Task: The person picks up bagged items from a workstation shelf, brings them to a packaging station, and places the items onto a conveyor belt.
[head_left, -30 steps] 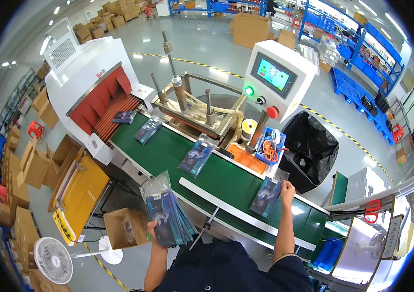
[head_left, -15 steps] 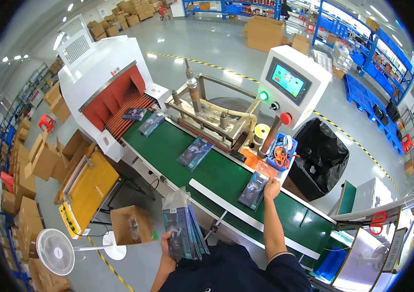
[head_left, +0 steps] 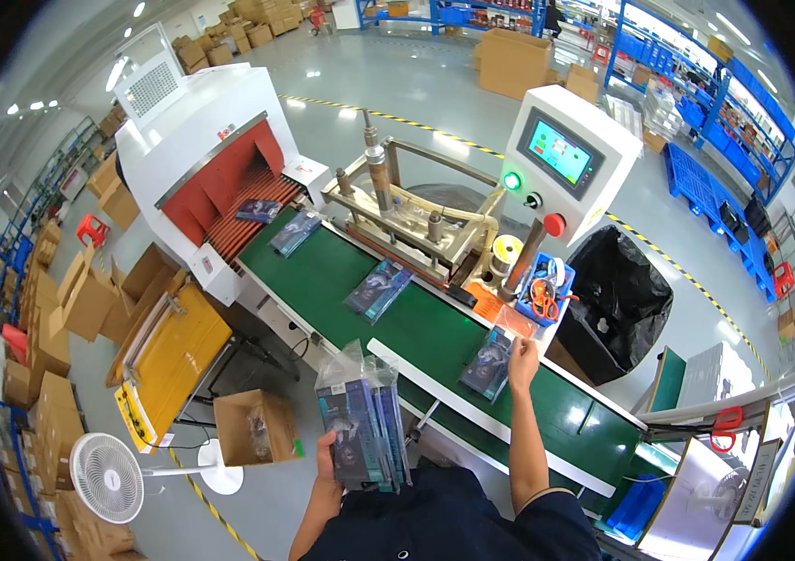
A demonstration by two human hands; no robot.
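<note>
Bagged packet moved left along the green conveyor belt, nearer the orange tray.
It lies near the belt's far edge, so it now sits closer to the row ahead; the right hand's grip is curled nearly closed at its right edge, whether pinching I cannot tell, while the left hand clasps a bundle of bagged packets, less fanned than before, off the near edge.
</note>
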